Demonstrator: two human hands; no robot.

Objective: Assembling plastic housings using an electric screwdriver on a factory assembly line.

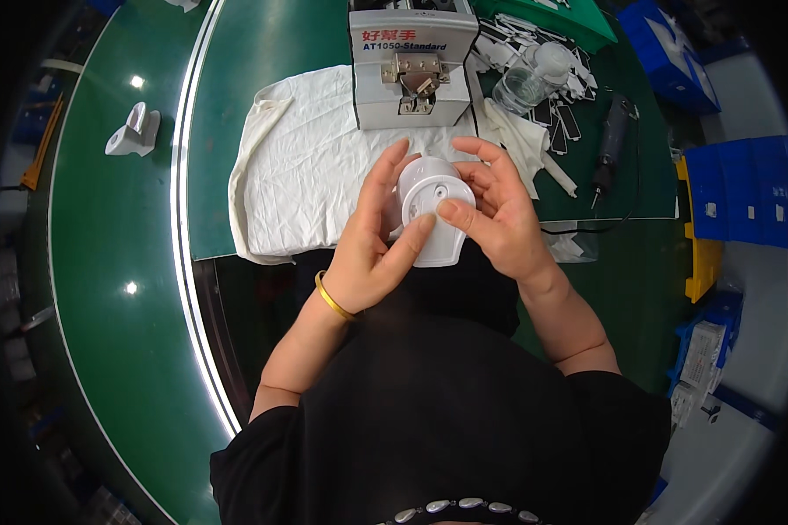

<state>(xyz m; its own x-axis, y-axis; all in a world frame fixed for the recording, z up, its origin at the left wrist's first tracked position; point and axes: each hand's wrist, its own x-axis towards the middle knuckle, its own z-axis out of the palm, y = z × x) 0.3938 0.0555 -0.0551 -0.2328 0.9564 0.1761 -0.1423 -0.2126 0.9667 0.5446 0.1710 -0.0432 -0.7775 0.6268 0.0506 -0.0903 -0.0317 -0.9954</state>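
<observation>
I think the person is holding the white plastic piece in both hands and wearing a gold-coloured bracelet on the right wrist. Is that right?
Not quite: the gold-coloured bracelet is on the left wrist, not the right, as the head view shows. The white plastic piece is indeed held in both hands, the left hand and the right hand.

The left forearm (pixel 299 346) and right forearm (pixel 573 322) slant up and inward, bringing the wrists (pixel 541 278) closer together. The left hand (pixel 366 251) and right hand (pixel 510 226) face each other in a shared two-handed grip, fingers (pixel 378 179) raised and gently curved, thumbs (pixel 403 251) angled inward (their tips nearly meet).
</observation>
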